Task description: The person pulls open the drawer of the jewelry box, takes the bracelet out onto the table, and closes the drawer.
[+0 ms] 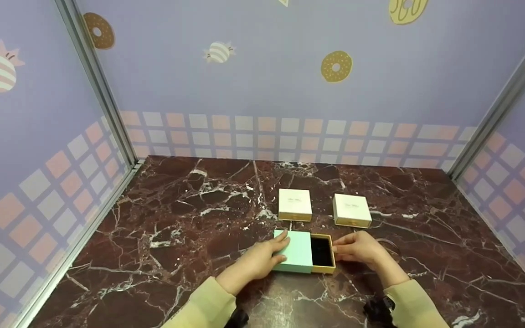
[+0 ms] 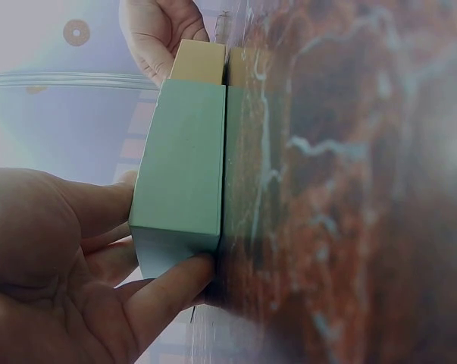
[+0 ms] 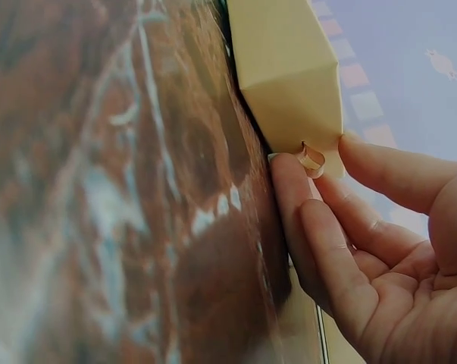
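Observation:
A mint-green drawer box [image 1: 295, 251] lies on the table, its yellow-gold inner drawer [image 1: 334, 260] partly out to the right, showing black lining. My left hand [image 1: 262, 257] grips the left end of the green sleeve [image 2: 179, 159], fingers on its far side and thumb at its near side. At the drawer's right end, my right hand [image 1: 358, 248] holds the edge between thumb and fingers. A small ribbon loop [image 3: 311, 161] sticks out of that end face, beside the fingertips. Whether the fingers also pinch the ribbon, I cannot tell.
Two cream boxes with gold bases and small printed lettering stand behind the green one: a left box [image 1: 295, 204] and a right box [image 1: 352, 209]. Everything sits on a dark red marbled table [image 1: 198, 218], walled by patterned lilac panels [image 1: 267, 82].

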`<state>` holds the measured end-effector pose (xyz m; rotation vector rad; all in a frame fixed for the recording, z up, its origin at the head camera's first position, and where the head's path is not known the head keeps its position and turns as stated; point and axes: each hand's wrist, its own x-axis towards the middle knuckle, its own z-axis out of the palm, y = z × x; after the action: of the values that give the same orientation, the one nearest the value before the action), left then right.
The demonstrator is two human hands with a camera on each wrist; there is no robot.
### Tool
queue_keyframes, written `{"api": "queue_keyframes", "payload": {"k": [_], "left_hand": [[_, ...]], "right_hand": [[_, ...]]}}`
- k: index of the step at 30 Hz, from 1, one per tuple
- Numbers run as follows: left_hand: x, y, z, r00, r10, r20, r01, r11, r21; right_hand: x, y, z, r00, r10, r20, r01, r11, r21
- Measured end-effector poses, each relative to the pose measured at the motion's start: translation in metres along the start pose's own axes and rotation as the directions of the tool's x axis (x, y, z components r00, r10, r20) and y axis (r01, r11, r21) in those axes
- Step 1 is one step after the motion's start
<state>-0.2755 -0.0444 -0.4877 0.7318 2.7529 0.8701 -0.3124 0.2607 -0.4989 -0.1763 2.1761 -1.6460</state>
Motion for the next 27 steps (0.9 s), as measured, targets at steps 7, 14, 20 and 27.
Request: {"api": "queue_keyframes", "payload": {"k": [7,14,20,27], "left_hand": [[-0.001,0.001,0.0,1.0,-0.005,0.002,0.005,1.0,0.001],[-0.001,0.002,0.0,1.0,-0.009,0.013,0.009,1.0,-0.007],[-0.002,0.002,-0.001,1.0,-0.01,0.013,0.01,1.0,-0.003],[-0.001,0.001,-0.001,1.0,0.002,0.007,-0.002,1.0,0.005]], "right_hand": [[0.002,0.001,0.005,1.0,-0.007,-0.005,0.007,1.0,0.005],[0.002,0.001,0.008,1.0,0.0,-0.012,0.0,1.0,-0.001],[0.003,0.0,0.011,1.0,0.003,-0.027,-0.003,1.0,-0.007],[0.004,0.0,0.014,1.0,-0.017,-0.014,0.017,1.0,0.002]]}}
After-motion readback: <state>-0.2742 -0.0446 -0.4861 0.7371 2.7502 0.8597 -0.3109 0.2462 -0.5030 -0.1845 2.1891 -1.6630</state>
